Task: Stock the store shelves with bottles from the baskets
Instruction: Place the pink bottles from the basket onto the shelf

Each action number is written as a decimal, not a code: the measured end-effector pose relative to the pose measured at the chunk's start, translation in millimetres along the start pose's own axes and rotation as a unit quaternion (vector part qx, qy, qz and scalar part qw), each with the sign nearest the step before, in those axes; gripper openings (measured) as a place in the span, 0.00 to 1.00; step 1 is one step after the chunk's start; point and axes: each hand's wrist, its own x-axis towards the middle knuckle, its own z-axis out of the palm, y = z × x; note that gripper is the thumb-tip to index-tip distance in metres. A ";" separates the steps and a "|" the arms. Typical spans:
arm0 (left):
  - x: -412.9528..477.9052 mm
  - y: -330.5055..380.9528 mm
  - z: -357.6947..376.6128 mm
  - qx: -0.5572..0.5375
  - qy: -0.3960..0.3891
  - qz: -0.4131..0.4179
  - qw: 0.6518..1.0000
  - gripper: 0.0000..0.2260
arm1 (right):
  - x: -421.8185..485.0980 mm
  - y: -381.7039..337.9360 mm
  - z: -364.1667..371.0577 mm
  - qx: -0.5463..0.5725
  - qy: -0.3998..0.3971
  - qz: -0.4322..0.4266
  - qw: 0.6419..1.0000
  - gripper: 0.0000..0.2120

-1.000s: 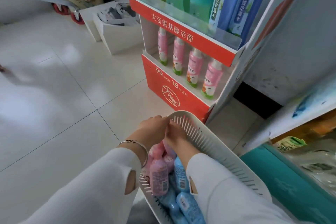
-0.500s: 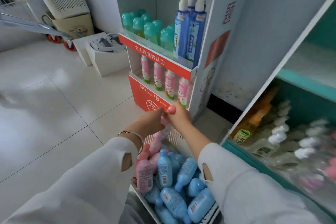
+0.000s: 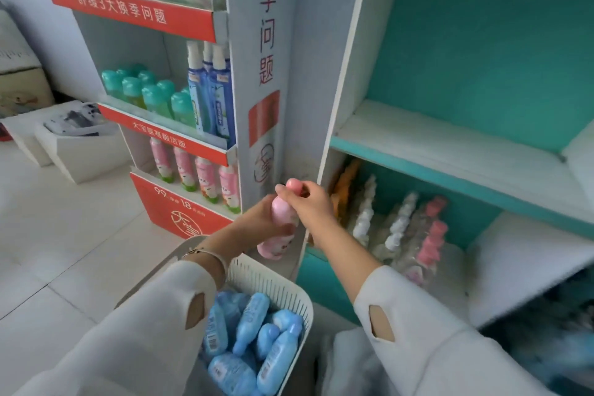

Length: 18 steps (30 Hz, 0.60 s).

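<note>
A pink bottle is upright in the air above the white slotted basket. My left hand grips its body from the left. My right hand pinches its pink cap from above. Several blue bottles lie in the basket below my arms. The teal and white shelf unit stands to the right, its middle shelf bare. Its lower shelf holds clear spray bottles with white and pink tops.
A red and white display stand at the left carries green-capped, blue spray and pink bottles. White boxes sit on the tiled floor beyond it. A cardboard box stands against the far-left wall.
Both hands have lifted the pink bottle out of the basket and upward to the right, toward the teal shelf unit. The view has tilted up and right.
</note>
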 end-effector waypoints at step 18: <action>20.9 50.0 44.6 -0.221 0.032 0.133 0.966 0.14 | 7.8 22.7 -83.4 0.147 -0.156 -0.010 0.977 0.26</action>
